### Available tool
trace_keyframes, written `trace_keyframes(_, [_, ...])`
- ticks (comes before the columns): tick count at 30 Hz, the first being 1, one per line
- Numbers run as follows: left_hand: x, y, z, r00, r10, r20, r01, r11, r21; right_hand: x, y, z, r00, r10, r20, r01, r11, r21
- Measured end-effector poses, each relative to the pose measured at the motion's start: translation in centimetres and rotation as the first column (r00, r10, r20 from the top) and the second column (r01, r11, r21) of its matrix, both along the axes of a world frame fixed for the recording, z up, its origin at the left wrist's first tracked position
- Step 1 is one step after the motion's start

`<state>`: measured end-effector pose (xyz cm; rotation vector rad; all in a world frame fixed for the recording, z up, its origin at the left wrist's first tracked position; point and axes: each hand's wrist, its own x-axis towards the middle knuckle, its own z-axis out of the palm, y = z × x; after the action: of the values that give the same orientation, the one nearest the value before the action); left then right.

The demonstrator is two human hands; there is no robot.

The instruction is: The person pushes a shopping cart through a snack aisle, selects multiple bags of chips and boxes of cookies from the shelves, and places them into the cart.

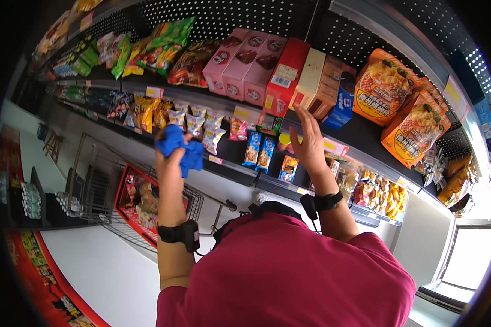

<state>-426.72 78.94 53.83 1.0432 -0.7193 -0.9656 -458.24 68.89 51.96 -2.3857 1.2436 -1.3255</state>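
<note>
A crumpled blue cloth (pixel 193 157) is gripped in my left hand (pixel 170 160), held out in front of the lower snack shelf. Small snack bags (pixel 194 124) lie just beyond it. My right hand (pixel 311 148) is raised at the upper shelf's front edge, empty, with its thumb apart from the fingers. Its fingertips overlap the bottom of a cream box (pixel 311 75) and a brown box (pixel 330 88); whether they touch cannot be told. Left of these stand a red box (pixel 285 73) and several pink boxes (pixel 245 61). A small blue box (pixel 342 102) stands to their right.
Large orange noodle bags (pixel 416 127) stand at the upper shelf's right. Blue snack packs (pixel 252 148) lean on the lower shelf. At lower left, a wire shopping cart (pixel 91 159) holds a red basket (pixel 122 184) of packaged goods. A red printed display (pixel 45 274) curves along the left.
</note>
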Motion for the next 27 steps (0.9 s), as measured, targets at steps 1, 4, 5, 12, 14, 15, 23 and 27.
trace_keyframes(1, [-1.8,-1.2,0.1,0.998,-0.054,-0.033,0.054,0.999,-0.001,-0.2,0.0,-0.2,1.000,0.016,0.010,-0.016,1.000,0.015])
trace_keyframes(4, [-5.1,-4.5,-1.1,0.969,-0.147,0.201,0.136,0.988,0.069,-0.3,-0.2,0.0,0.999,0.052,0.009,-0.052,0.998,0.034])
trace_keyframes(5, [-5.7,-5.6,-1.9,0.920,-0.137,0.368,0.134,0.990,0.033,-0.2,-0.4,0.0,0.997,0.074,0.017,-0.074,0.997,0.018])
trace_keyframes(12, [-12.5,-10.8,-1.4,0.685,0.032,0.728,0.133,0.977,-0.168,-0.8,-1.3,-0.1,0.980,0.186,0.071,-0.192,0.977,0.087])
trace_keyframes(14, [-13.7,-11.4,-1.1,0.653,0.043,0.756,0.126,0.978,-0.165,-1.1,-1.3,0.0,0.979,0.189,0.071,-0.195,0.977,0.081])
trace_keyframes(15, [-14.3,-11.5,-0.5,0.622,0.056,0.781,0.114,0.980,-0.161,-1.3,-1.4,0.1,0.979,0.194,0.065,-0.199,0.976,0.085])
trace_keyframes(23, [-15.5,-12.0,1.5,0.441,0.311,0.842,0.132,0.905,-0.404,-4.3,-2.4,3.6,0.984,-0.080,-0.160,0.022,0.941,-0.339])
trace_keyframes(27, [-17.2,-12.0,3.4,0.238,0.216,0.947,0.335,0.897,-0.289,-5.2,-3.6,4.0,0.891,-0.384,-0.242,0.329,0.914,-0.240])
